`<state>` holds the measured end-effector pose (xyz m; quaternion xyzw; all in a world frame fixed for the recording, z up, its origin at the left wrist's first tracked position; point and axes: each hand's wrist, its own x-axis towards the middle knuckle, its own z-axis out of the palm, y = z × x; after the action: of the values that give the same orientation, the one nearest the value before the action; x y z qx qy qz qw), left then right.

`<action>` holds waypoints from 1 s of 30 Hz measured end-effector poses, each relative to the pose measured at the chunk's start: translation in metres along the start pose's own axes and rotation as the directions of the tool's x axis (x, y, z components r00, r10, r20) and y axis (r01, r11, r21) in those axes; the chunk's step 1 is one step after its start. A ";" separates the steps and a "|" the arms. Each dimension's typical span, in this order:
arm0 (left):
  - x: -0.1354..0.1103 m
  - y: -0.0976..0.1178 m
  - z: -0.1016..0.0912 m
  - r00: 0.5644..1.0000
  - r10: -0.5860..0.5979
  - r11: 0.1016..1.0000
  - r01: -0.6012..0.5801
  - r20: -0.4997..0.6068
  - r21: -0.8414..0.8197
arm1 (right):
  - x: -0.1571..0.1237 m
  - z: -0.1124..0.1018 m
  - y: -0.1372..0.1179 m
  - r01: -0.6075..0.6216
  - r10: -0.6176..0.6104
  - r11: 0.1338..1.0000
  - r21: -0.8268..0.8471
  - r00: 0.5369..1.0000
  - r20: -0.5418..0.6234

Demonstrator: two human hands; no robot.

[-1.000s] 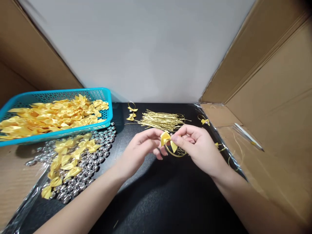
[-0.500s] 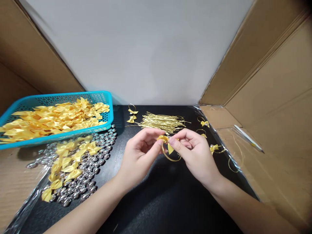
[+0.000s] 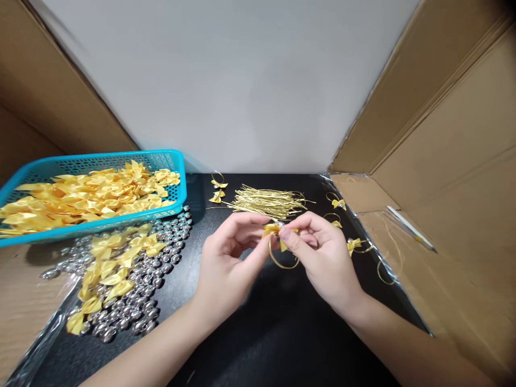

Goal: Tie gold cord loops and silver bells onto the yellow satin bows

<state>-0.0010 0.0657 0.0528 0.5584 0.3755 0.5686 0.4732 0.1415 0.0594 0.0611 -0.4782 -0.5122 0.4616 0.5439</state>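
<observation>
Between my two hands, above the black table, is a yellow ribbon bow (image 3: pixel 271 230) with a silver bell or bead (image 3: pixel 280 223) at its middle. A loop of gold cord (image 3: pixel 283 266) hangs below the bow. My left hand (image 3: pixel 239 244) is closed in a pinch at the bow's left side. Thumb and fingers of my right hand (image 3: pixel 322 250) pinch the bow's right side near the bead, hiding part of it. Just beyond my hands lies a pile of gold cords (image 3: pixel 269 202).
At left stands a blue basket (image 3: pixel 182 183) heaped with yellow bows. Before it, silver beads (image 3: pixel 139 309) lie scattered with several loose bows (image 3: pixel 151 244) on top. Finished-looking looped bows (image 3: pixel 355 245) lie along the right edge. A pen (image 3: pixel 411 228) rests on cardboard. Cardboard walls flank both sides.
My left fingers have loosened slightly and shifted a little left and down along the bow. More of the silver bead shows now. My right hand keeps its pinch almost unmoved.
</observation>
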 end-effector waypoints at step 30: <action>0.002 -0.003 -0.007 0.982 0.142 0.966 -0.165 0.126 0.197 | 0.017 -0.032 -0.026 -0.163 0.126 0.971 0.176 0.971 0.204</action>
<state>-0.0071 0.0691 0.0494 0.6626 0.3611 0.5297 0.3872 0.1746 0.0715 0.0885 -0.4133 -0.4788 0.5911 0.5005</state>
